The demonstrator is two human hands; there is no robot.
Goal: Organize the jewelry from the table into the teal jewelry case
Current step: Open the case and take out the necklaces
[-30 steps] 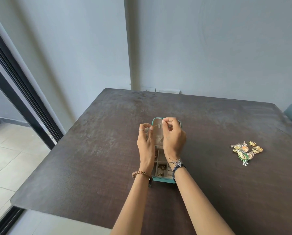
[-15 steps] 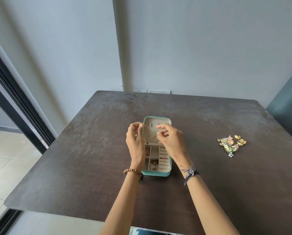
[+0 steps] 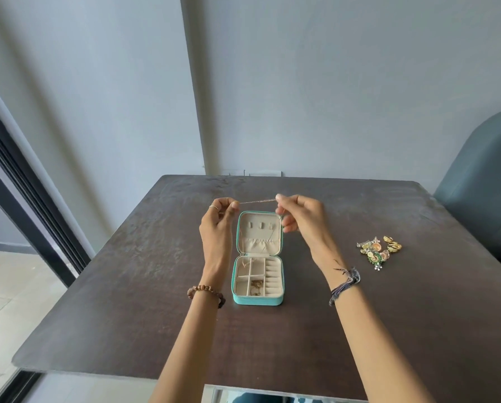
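Note:
The teal jewelry case (image 3: 257, 299) lies open on the dark table (image 3: 127, 286), its lid flat behind its beige compartments. One compartment holds a small gold piece (image 3: 255, 285). A thin chain (image 3: 258, 201) is stretched level above the lid between both hands. My left hand (image 3: 218, 225) pinches its left end, my right hand (image 3: 297, 216) pinches its right end. More thin chain hangs down over the lid and into the case. A pile of jewelry (image 3: 379, 249) lies to the right on the table.
A grey-blue chair (image 3: 482, 184) stands at the table's right edge. Behind the table is a grey wall, with a dark window frame (image 3: 25, 199) to the left. The table's near edge runs just below my forearms.
My hands have moved apart and risen, and the chain is now pulled taut between them. The view has shifted so the case shows fully.

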